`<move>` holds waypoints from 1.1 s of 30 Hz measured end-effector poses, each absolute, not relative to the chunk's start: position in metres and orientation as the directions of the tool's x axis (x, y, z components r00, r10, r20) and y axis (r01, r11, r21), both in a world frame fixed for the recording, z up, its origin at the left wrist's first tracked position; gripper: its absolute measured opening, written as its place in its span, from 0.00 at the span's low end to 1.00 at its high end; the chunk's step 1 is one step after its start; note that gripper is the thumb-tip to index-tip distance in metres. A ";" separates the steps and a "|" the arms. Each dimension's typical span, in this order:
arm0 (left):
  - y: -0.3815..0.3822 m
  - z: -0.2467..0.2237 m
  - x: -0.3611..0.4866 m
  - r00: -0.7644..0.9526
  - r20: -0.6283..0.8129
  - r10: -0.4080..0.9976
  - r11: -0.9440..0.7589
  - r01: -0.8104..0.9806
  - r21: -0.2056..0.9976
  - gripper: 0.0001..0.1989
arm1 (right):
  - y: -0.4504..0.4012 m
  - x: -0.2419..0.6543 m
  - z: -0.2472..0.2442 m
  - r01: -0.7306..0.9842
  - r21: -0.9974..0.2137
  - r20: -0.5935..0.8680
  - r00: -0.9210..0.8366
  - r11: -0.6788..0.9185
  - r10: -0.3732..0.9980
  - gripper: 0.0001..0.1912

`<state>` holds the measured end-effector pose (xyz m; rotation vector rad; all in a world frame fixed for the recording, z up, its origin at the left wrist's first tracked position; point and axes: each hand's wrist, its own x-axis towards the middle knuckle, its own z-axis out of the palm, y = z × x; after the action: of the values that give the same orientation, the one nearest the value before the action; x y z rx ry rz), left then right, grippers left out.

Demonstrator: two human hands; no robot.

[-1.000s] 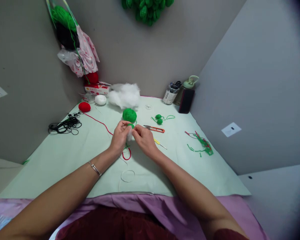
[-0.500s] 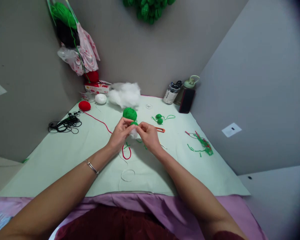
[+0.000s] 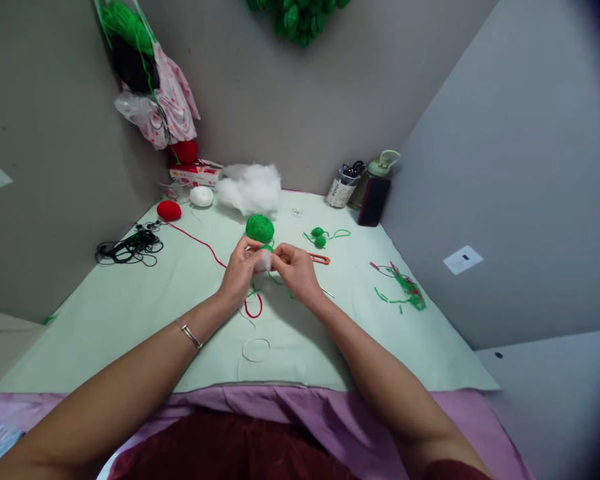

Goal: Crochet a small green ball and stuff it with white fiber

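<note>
My left hand [image 3: 237, 272] is closed on a small green crocheted piece [image 3: 267, 247], mostly covered by the fingers. Against that piece sits a tuft of white stuffing [image 3: 263, 261], and my right hand [image 3: 298, 271] pinches it from the other side. Just behind the hands rests a green yarn ball [image 3: 259, 228]. Below them lie a red yarn loop [image 3: 253, 307] and a thin pale thread [image 3: 255, 350]. Beside my right hand are orange-handled scissors or a cutter [image 3: 320, 259] and a thin metal hook or needle [image 3: 327, 292], both partly hidden.
A heap of white stuffing [image 3: 253, 189] lies at the back, near white [image 3: 201, 197] and red yarn balls [image 3: 169, 211]. Black cord [image 3: 133, 248] is at left. Small green pieces [image 3: 319, 238], green-red scraps [image 3: 409, 291], a phone [image 3: 375, 201] and a bottle [image 3: 381, 165] are right.
The white tuft has shifted slightly up and left and looks more compact between my fingers. Both hands stay in nearly the same place.
</note>
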<state>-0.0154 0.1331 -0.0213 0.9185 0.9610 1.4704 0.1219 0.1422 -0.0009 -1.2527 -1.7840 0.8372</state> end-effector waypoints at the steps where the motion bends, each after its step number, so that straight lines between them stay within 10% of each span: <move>1: 0.132 -0.020 -0.015 -0.080 0.040 0.996 -0.067 -0.369 0.927 0.12 | 0.144 0.123 -0.002 0.435 -0.855 0.222 -0.188 0.283 0.957 0.12; 33: 0.136 -0.024 -0.020 -0.014 0.119 0.993 -0.117 -0.308 0.944 0.18 | 0.144 0.135 0.007 0.471 -0.821 0.224 -0.254 0.323 0.941 0.10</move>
<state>-0.0201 0.1359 -0.0237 1.0595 0.9119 1.4242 0.1348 0.1436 0.0070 -1.2496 -1.8614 0.8183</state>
